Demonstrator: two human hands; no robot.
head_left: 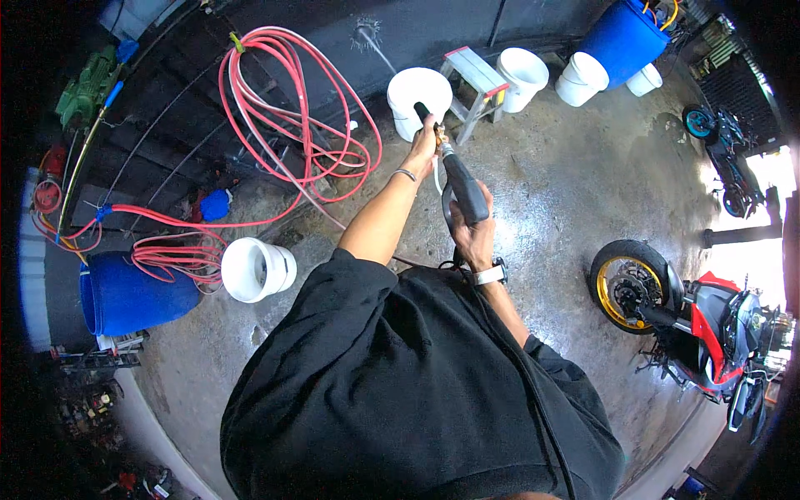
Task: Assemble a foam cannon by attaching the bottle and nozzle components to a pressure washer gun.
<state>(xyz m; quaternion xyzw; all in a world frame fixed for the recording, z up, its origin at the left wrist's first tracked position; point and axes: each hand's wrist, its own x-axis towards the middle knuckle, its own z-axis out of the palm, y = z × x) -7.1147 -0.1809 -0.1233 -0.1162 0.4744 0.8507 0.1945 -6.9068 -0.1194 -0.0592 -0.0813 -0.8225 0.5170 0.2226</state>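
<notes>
Black sleeves [400, 375] fill the foreground, both forearms reaching forward. Right hand [477, 237]: fingers wrapped tight around the grip of a black spray gun [463, 187], a watch [490, 273] on the wrist. Left hand [423, 148]: fingers clamped on the gun's brass fitting and lance just ahead of the right hand, a thin bracelet [404, 174] at the wrist. Gun: held in mid-air above the wet concrete floor [567, 183], its tip pointing toward a white bucket [417, 98] near the dark wall; a thin jet of water [377, 46] strikes that wall. A grey step stool [477, 83] stands just beside the bucket, with more white buckets [550, 75] and a blue barrel [625, 37] beyond. Left side: coiled red hose [292, 108] hanging on the wall, a tipped white bucket [257, 268], a second blue barrel [129, 292]. Right side: a red motorcycle [700, 312] with a gold front rim, well apart from the hands.
</notes>
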